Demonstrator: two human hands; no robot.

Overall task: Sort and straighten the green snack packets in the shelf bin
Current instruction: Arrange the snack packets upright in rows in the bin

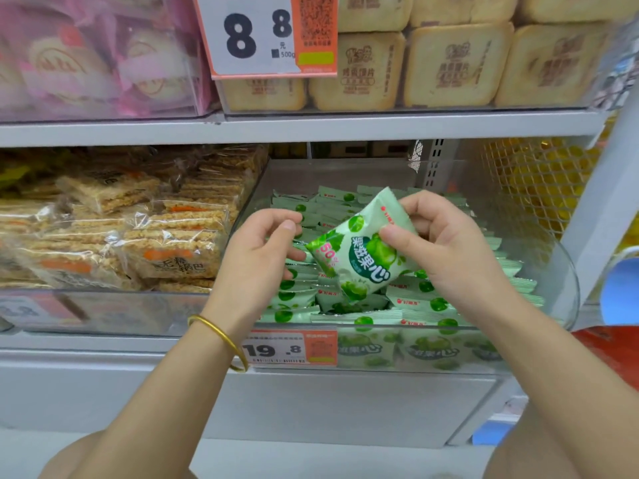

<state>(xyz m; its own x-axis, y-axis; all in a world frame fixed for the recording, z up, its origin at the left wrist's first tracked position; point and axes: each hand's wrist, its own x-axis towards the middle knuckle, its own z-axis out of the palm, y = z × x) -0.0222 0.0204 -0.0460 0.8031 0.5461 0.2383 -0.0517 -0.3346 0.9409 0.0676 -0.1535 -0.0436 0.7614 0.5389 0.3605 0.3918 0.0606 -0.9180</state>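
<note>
Gripping one green packet (359, 257), left hand (257, 254) and right hand (449, 243) curl fingers (392, 233) round it above one bin (572, 288).

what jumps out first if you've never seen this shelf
A pale green snack packet printed with green fruit, held up mid-frame between the left hand and right hand, above a clear plastic bin full of matching packets. Top left of centre, a white and orange price tag reads 8.8 in bold black digits.
</note>
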